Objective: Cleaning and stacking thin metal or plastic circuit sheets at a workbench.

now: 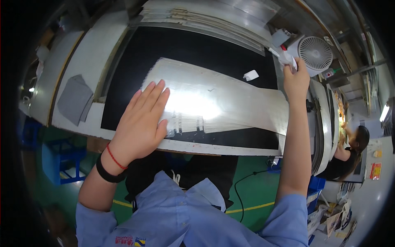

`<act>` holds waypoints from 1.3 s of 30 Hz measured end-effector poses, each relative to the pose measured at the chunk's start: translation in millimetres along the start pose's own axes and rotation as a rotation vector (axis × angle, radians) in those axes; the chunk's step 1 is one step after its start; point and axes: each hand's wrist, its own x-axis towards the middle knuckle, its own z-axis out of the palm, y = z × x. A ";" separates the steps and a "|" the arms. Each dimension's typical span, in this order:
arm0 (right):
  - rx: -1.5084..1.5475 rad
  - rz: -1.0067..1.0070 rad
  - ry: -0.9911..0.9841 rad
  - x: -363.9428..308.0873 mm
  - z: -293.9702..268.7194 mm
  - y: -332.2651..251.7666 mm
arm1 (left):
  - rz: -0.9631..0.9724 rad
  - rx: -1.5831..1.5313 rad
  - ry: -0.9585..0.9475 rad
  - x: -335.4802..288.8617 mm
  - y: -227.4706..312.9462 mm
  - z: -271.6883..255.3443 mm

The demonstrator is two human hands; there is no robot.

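Observation:
A fanned stack of thin, shiny translucent sheets (234,101) lies across a black mat (214,51) on the workbench. My left hand (142,113) rests flat on the stack's left end, fingers stretched out and holding nothing. Past the mat's far right corner, my right hand (297,78) pinches a crumpled white wipe (288,61); its exact kind is hard to make out. Just beyond that wipe shows a small red-tipped item (283,48). A small folded white piece (251,75) sits on the mat behind the sheets.
Grey cloths (76,99) lie at the bench's left side. More flat sheets (205,20) are stacked along the back. A white fan (314,53) stands at the far right. On the floor is a blue plastic stool (61,160). Another person (347,154) works at right.

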 end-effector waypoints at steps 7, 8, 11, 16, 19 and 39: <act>0.039 -0.326 -0.459 -71.0 47.0 -127.5 | 0.048 -0.029 0.045 0.0 -5.4 6.6; 0.093 -0.417 -0.569 -96.7 37.5 -136.9 | 0.041 -0.030 0.056 2.1 -5.4 7.7; 0.492 -0.442 -0.928 -156.5 -21.4 -180.3 | 0.056 -0.036 0.080 -3.0 -4.2 10.6; 0.452 -0.414 -0.531 -107.7 0.8 -179.9 | 0.065 0.027 0.084 -6.6 -7.4 8.1; 0.296 -0.384 -0.437 -96.9 48.5 -164.2 | 0.089 -0.002 0.097 1.3 -5.2 12.9; 0.337 -0.353 -0.708 -110.6 5.8 -176.4 | 0.085 0.003 0.095 -7.3 -10.7 12.3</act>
